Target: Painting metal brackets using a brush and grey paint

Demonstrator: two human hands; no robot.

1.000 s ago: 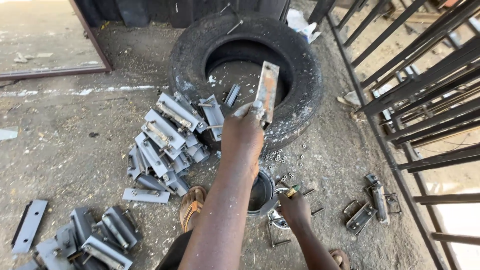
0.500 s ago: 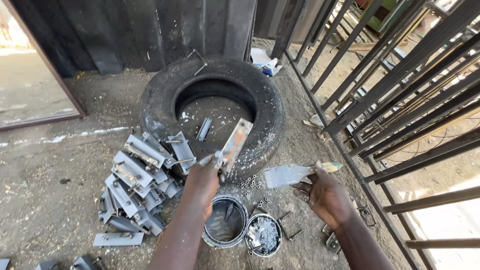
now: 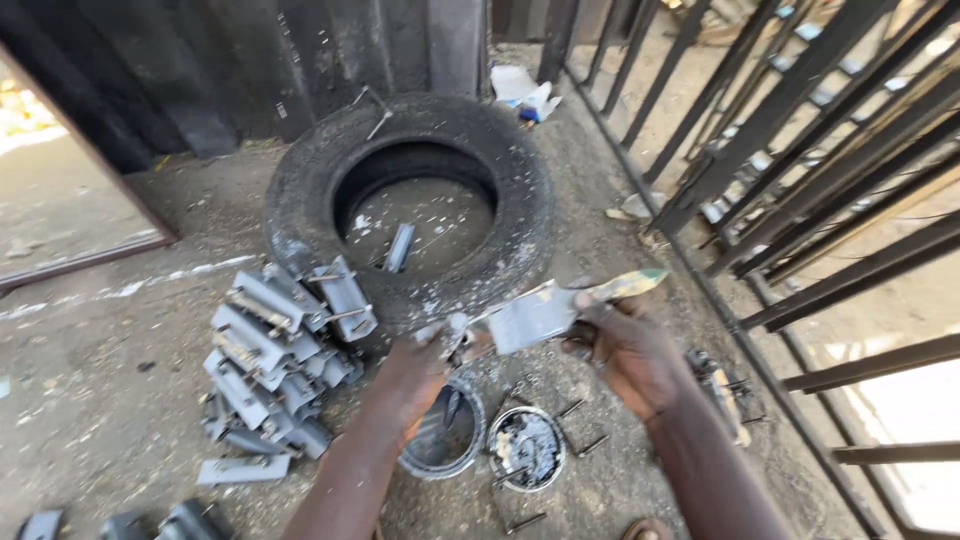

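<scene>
Head view: left hand (image 3: pixel 415 375) and right hand (image 3: pixel 630 350) both clamped on a flat grey metal bracket (image 3: pixel 535 315) above a worn rubber tyre (image 3: pixel 410 205).

You're working in hard daylight: the far right and the upper left of the frame are blown out white. The dark wall (image 3: pixel 250 60) at top sits in shadow. Motion blur softens everything; edges bend slightly.

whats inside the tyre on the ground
Inside the tyre lies one grey metal piece on dusty ground, with pale scraps scattered about it. The near part of the opening is hidden by the tyre's own wall, so anything lying there cannot be seen.
</scene>
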